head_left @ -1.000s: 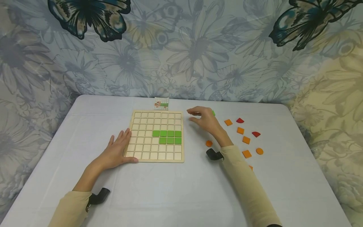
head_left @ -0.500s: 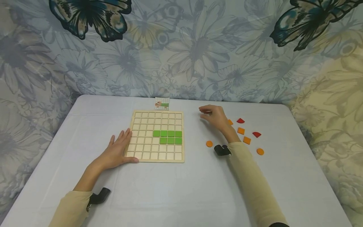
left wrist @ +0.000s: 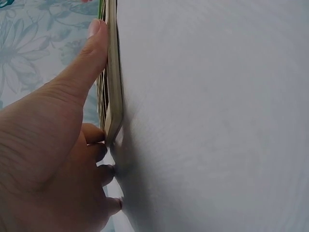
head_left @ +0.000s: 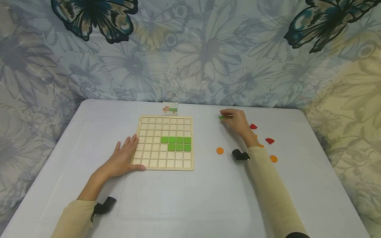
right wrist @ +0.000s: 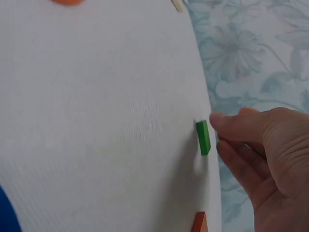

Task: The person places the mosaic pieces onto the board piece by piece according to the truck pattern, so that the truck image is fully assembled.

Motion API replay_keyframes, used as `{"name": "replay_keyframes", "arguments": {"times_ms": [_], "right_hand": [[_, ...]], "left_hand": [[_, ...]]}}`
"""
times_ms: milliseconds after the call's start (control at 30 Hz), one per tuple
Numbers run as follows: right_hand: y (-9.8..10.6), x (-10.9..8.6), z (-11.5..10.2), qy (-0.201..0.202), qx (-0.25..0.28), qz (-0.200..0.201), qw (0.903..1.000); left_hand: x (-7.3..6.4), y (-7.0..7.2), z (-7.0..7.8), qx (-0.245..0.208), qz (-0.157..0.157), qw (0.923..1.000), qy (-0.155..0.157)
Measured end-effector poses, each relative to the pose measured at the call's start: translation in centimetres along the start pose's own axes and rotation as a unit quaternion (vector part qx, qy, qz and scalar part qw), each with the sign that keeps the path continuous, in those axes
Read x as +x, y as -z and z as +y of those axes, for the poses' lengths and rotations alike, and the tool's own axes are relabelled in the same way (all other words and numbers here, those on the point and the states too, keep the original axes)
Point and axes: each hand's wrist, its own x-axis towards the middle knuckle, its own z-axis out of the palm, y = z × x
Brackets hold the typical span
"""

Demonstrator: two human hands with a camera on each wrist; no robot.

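My left hand point(head_left: 120, 161) rests at the near left corner of a wooden grid board point(head_left: 150, 154), fingers along its left side and thumb point(left wrist: 89, 53) on the front edge. Several green square tiles point(head_left: 175, 143) fill two rows at the right of the board. Beyond the board to the right, my right hand point(head_left: 236, 120) hovers with thumb and fingertips close over a loose green tile point(right wrist: 203, 137). In the right wrist view that tile lies on the table, with a gap between it and the fingers.
A small pattern card point(head_left: 170, 108) lies behind the board. An orange disc point(head_left: 220, 150) sits between board and right sleeve; another orange disc point(head_left: 273, 159) and red fan-shaped pieces point(head_left: 270, 141) lie farther right. Orange squares point(head_left: 261, 145) are partly hidden behind my right forearm.
My right hand has moved right, away from the board, to the loose green tile, which was partly behind the hand earlier. My left hand has stayed on the board.
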Motion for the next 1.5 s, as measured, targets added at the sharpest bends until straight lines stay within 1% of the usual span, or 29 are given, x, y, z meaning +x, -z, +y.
{"name": "replay_keyframes", "arguments": {"times_ms": [133, 300, 433, 633, 767, 1033, 1367, 1500], "right_hand": [[0.3, 0.1, 0.5, -0.016, -0.025, -0.012, 0.9995], [0.5, 0.2, 0.5, -0.033, -0.033, -0.038, 0.9982], [0.7, 0.4, 0.5, -0.03, -0.033, -0.044, 0.998], [1.1, 0.4, 0.4, -0.023, -0.036, -0.053, 0.9977], [1.3, 0.6, 0.6, -0.017, -0.039, -0.059, 0.9974], [1.3, 0.6, 0.5, -0.019, -0.05, -0.058, 0.9968], [0.7, -0.1, 0.6, -0.004, -0.027, -0.058, 0.998], [0.8, -0.3, 0.4, 0.0, -0.03, -0.051, 0.9982]], "left_hand": [[-0.1, 0.0, 0.1, -0.002, 0.001, 1.0, -0.001], [-0.5, 0.1, 0.2, -0.006, 0.001, 1.0, 0.003], [-0.6, 0.2, 0.2, -0.006, 0.005, 1.0, 0.001], [-0.2, 0.2, 0.1, -0.003, 0.006, 1.0, -0.007], [-0.1, 0.1, 0.1, -0.006, 0.004, 1.0, -0.004], [-0.1, 0.2, 0.2, -0.009, 0.0, 1.0, -0.001], [-0.1, 0.2, 0.1, -0.01, -0.003, 0.9999, 0.0], [-0.1, 0.2, 0.2, -0.009, -0.001, 1.0, -0.001]]}}
